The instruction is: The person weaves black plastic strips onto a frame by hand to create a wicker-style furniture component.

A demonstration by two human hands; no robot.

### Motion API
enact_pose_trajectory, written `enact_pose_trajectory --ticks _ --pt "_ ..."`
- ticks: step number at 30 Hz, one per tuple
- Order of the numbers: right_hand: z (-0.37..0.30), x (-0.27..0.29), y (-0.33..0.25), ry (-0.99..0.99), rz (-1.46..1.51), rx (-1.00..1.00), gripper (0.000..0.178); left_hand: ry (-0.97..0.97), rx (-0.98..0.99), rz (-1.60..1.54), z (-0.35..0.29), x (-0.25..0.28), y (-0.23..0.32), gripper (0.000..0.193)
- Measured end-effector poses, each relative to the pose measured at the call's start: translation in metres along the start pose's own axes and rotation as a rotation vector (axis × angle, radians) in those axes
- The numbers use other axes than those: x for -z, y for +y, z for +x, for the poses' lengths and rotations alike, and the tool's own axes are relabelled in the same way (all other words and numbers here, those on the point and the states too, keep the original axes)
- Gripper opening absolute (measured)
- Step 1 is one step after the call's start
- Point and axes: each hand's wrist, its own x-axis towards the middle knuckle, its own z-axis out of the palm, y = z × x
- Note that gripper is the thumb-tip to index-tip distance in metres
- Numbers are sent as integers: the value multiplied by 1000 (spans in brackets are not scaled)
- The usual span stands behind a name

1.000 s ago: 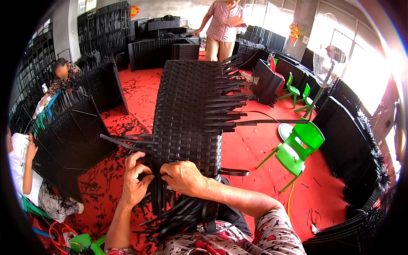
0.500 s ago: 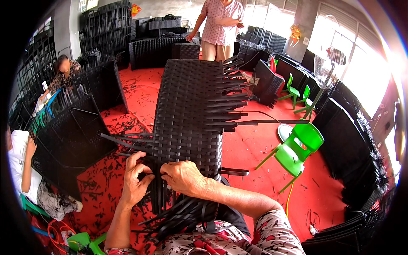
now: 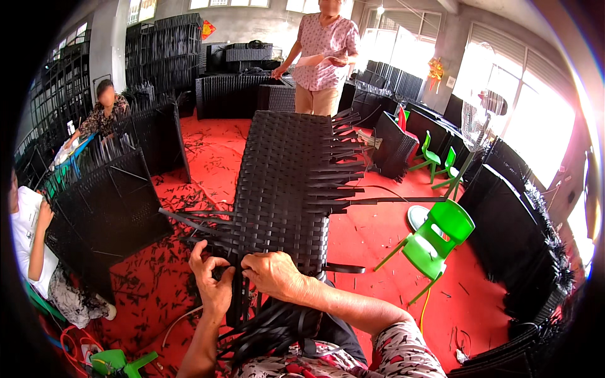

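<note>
A black woven panel (image 3: 283, 170) of flat plastic strips stretches out in front of me, with loose strip ends sticking out along both sides. At its near left corner, my right hand (image 3: 277, 275) pinches a flat black strip between thumb and forefinger. Just left of it, my left hand (image 3: 212, 280) has its thumb and forefinger curled together at the same corner, around a black strip; the other fingers are raised. The tips of both hands nearly meet. A bundle of loose black strips (image 3: 271, 331) hangs over my lap, below my wrists.
To the right stands a green chair (image 3: 432, 242), near a tall fan (image 3: 478, 116). Black woven panels (image 3: 104, 208) lean at the left, by two seated people. Another person (image 3: 324, 57) stands beyond the panel. Strip scraps litter the red floor (image 3: 151, 271).
The view has tilted up slightly, so the panel sits lower. My left hand has shifted a little right and down, closer to my right hand, which stays at the corner.
</note>
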Motion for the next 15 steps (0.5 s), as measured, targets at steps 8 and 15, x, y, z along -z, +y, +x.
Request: enact_pose_trajectory --ticks 8,15 --pt "-9 78 -52 458 -283 294 56 27 133 -324 -6 -8 -6 14" --pt "12 67 52 270 -678 -86 66 27 179 -467 -14 -8 -7 9"
